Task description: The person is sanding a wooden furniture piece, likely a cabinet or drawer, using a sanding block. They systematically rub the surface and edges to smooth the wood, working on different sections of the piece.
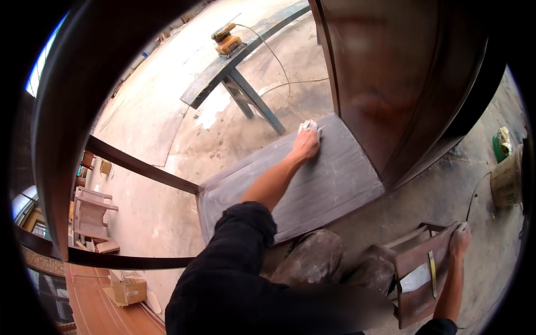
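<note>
My left hand (309,140) presses on the far part of a dusty, dark wooden panel (268,192), near its corner with a tall upright board. Its fingers are curled and whitish at the tips; whatever lies under them is hidden. At the lower right, my right hand (461,239) grips the edge of a small brown wooden stool (413,255). On that stool rest a white sheet (416,278) and a narrow yellow strip-like tool (432,273). My dusty knees are between the panel and the stool.
Dark wooden rails (142,163) and the tall glossy board (385,72) frame the panel. Beyond stands a narrow bench (234,64) with a yellow power sander (226,40) and its cord. A bucket (507,181) is at far right; a cardboard box (128,287) is at lower left.
</note>
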Tool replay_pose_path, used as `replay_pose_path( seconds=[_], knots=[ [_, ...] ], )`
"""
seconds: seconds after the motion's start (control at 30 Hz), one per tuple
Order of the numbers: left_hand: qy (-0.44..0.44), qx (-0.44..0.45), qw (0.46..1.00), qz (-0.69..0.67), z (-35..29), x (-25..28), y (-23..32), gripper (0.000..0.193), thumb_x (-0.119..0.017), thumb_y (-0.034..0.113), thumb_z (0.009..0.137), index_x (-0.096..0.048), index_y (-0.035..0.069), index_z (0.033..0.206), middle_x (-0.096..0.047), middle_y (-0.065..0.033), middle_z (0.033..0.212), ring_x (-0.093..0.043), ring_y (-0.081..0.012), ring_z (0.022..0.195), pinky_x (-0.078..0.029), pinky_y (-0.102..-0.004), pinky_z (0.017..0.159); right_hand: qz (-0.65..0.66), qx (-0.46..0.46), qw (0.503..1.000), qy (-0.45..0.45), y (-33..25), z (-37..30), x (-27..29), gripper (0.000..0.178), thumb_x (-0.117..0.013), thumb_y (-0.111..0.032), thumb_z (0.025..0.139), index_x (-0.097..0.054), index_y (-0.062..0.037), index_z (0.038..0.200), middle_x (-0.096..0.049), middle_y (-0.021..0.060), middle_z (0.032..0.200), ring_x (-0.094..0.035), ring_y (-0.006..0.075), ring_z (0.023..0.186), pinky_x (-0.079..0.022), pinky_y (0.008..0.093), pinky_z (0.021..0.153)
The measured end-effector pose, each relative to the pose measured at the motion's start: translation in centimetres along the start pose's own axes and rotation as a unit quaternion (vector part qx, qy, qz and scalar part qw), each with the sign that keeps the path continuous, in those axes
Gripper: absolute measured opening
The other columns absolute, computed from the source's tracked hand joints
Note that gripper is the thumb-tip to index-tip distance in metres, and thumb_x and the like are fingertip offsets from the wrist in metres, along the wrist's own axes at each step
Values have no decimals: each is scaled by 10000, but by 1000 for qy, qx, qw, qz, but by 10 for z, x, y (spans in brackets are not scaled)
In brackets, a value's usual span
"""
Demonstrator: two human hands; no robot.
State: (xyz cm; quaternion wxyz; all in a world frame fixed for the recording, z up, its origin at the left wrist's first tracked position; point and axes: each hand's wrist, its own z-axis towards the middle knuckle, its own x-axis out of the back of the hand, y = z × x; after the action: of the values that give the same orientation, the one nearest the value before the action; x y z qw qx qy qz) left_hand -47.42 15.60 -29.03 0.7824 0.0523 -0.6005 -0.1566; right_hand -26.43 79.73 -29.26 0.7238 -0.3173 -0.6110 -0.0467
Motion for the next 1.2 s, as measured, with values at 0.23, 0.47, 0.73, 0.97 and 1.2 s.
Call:
replay_pose_path(
  seconds=[0.23,0.47,0.73,0.97,1.2],
  knots=[
    [173,-4,973,152,-126,47,-93,318,-503,193,956,-585,-49,1145,-637,-300,1062,-583,-467,1064,-456,-515,945,3,-15,1000,4,20,2,-3,432,-352,-302,1029,-636,12,1114,-647,272,1098,-580,479,1039,-459,486,877],
    [-105,52,993,11,-113,83,-85,420,-510,190,958,-529,-37,1310,-599,-307,1172,-531,-476,1159,-411,-524,1025,21,-13,999,26,21,5,-2,446,-336,-324,1028,-613,25,1047,-640,287,1038,-577,487,980,-444,506,834],
    [-50,122,991,-12,-135,61,-56,433,-513,186,962,-527,-71,1310,-521,-310,1340,-441,-446,1313,-334,-508,1133,17,28,999,19,12,4,-9,455,-328,-322,1026,-605,37,989,-627,299,996,-572,489,920,-437,509,794],
    [-15,43,997,57,-207,119,-114,469,-478,206,988,-463,-33,1391,-512,-291,1371,-420,-431,1342,-294,-496,1163,30,8,999,31,27,5,-4,461,-325,-309,1041,-614,46,982,-637,288,995,-576,480,923,-453,480,810],
    [-74,-33,997,13,-85,37,2,429,-494,171,969,-490,-5,1361,-592,-274,1203,-507,-454,1208,-338,-529,1107,-8,28,998,58,16,6,-2,452,-343,-321,1027,-621,35,1000,-629,306,1013,-566,501,954,-444,507,820]
  ],
)
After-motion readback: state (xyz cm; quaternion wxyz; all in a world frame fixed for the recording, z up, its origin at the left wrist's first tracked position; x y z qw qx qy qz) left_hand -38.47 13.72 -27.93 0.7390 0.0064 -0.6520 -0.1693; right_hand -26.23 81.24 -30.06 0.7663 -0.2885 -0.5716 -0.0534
